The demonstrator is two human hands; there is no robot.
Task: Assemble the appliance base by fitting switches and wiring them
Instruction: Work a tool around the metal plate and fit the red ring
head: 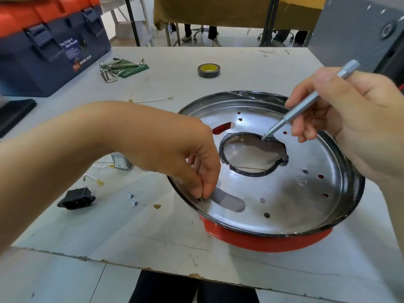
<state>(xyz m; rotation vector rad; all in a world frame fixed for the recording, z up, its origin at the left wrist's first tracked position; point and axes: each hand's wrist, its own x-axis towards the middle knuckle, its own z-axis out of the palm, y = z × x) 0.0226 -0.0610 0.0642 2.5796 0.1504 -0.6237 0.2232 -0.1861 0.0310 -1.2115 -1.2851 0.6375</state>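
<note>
A round shiny metal base plate (pixel 284 193) with a black rim lies on a red housing (pixel 262 239) on the table. It has a large central hole, slots and several small holes. My left hand (pixel 196 169) pinches a small screw (pixel 201 199) at the plate's near-left rim, beside a slot. My right hand (pixel 341 114) holds a grey screwdriver (pixel 306 103) like a pen, its tip resting at the far edge of the central hole. On the table to the left lie a grey rocker switch (pixel 120 161), a black power socket (pixel 75 198), two loose screws (pixel 132 199) and white wires (pixel 94 179).
A blue and orange toolbox (pixel 50 47) stands at the far left. Hex keys on a green pouch (pixel 124 67) and a roll of tape (pixel 208 70) lie farther back. Another white wire (pixel 150 99) lies mid-table. A grey panel (pixel 360 29) stands at the far right. The table's chipped front edge (pixel 153 268) is close to me.
</note>
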